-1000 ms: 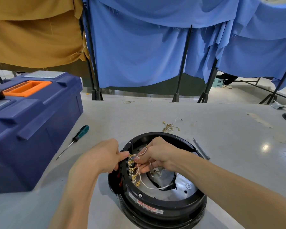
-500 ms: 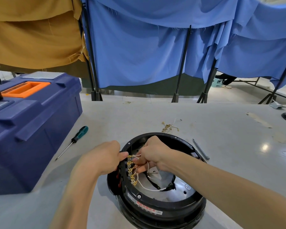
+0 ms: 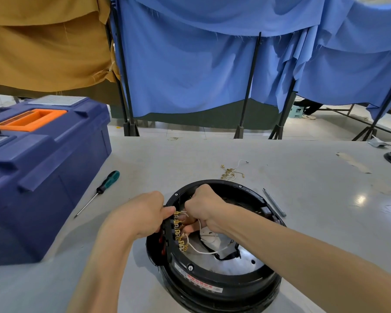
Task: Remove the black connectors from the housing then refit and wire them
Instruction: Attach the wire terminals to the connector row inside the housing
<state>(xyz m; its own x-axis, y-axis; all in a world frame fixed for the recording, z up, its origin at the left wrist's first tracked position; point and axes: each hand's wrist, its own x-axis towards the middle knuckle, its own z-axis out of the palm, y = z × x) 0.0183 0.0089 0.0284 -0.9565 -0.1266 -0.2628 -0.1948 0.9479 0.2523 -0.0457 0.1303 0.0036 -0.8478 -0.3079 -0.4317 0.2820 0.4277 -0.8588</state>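
The round black housing (image 3: 215, 263) is sitting on the counter (image 3: 303, 177). The left hand (image 3: 142, 213) is pinching its left rim by the black connectors (image 3: 171, 224), while the right hand (image 3: 203, 205) is closing its grip around white wires (image 3: 201, 250) inside.

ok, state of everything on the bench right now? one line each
Housing: open, insides exposed, on the table.
Connectors: seated along the left rim, some white wires attached.
Left hand: closed on the rim.
Right hand: fist closed on white wires.
Screwdriver: lying flat, untouched.
Toolbox: lid shut.
Loose terminals: lying behind the housing.
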